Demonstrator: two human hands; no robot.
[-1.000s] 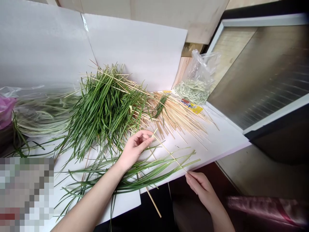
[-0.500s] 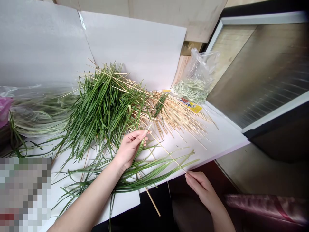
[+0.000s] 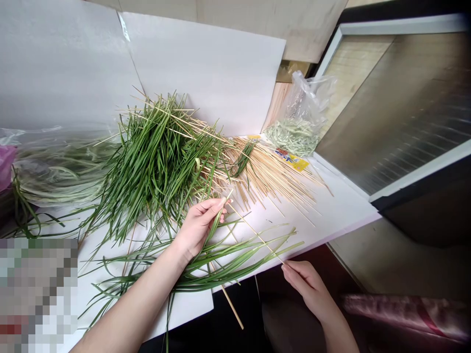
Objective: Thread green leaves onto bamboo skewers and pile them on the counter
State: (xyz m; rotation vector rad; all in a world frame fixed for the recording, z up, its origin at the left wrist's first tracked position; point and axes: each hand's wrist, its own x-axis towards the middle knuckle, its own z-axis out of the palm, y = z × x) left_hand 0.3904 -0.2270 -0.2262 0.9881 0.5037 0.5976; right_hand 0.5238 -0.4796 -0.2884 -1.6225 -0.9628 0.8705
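Skewer, one: thin, straight, pale wood, slanting over the near part of the table between the hands. Green stalk, one: slender, flat, pale at its upper tip, greener lower down.

Surroundings. White table, strewn. Heap of long green leaves, dark and tangled, far left of the hands, with sticks laid across its top. Pile of skewers, fanned out, far side, right of the heap. Yellow label, beside that pile. Clear bag of pale green pieces, far right. Clear bag of long leaves, left. Loose leaves, spread along the near edge; these lie below the held skewer, and the left forearm covers part of them. Thicker stick, jutting over the near edge.

Position at the fingers. Left hand: thumb and forefinger pinch the stalk, its tip protruding beyond them. Right hand: fingertips pressed together on the skewer's near right end. The skewer's far left end reaches the left fingertips; whether it enters the stalk cannot be told.
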